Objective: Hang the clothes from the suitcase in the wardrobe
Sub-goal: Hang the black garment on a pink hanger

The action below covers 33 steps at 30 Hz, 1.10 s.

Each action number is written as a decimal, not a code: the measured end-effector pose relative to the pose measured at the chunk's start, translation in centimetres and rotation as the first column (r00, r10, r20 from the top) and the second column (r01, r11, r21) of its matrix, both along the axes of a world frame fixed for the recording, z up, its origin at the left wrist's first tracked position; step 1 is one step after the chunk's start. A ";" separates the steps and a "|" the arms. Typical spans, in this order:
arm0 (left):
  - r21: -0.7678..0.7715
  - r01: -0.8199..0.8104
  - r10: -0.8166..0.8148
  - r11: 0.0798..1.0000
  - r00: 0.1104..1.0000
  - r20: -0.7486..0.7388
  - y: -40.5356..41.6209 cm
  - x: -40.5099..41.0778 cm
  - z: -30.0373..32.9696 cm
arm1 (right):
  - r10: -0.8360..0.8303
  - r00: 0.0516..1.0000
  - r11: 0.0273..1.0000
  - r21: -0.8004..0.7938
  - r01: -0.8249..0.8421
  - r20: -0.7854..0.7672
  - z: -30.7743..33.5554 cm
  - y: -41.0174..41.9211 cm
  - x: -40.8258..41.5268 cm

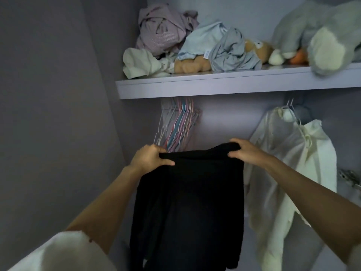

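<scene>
A home, inside a bedroom wardrobe: plain grey walls (48, 114) close in a narrow recess, a shelf (214, 87) carries crumpled clothes (162, 32) and soft toys (320, 36), a bunch of bare wire hangers (179, 124) hangs beneath it, and a cream garment (289, 163) hangs to their right
</scene>
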<state>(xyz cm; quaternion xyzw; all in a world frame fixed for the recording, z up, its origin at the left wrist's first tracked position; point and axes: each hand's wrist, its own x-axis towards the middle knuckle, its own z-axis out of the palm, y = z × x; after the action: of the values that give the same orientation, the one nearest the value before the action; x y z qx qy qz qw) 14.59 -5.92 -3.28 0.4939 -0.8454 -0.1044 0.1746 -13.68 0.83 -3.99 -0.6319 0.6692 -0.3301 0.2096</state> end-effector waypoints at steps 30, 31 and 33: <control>0.259 0.096 0.126 0.961 0.682 -0.721 -6.1 -1.2 -5.0 | -0.156 0.874 0.969 -0.101 0.226 0.460 -5.4 -7.7 -2.5; 0.247 0.106 0.135 0.963 0.604 -0.785 -5.9 -1.8 -4.5 | -0.104 0.876 0.972 -0.136 0.189 0.471 -4.9 -7.8 -2.0; 0.229 0.133 0.128 0.964 0.520 -0.844 -5.3 -3.2 -3.5 | 0.036 0.891 0.981 -0.186 0.055 0.453 -3.6 -7.7 -0.9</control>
<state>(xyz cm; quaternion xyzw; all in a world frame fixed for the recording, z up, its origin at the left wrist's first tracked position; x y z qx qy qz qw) 11.43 -11.18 -6.80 0.3966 -0.6295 -0.4450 0.4984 -14.56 -6.87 -7.56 -0.5513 0.5694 -0.5331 0.2961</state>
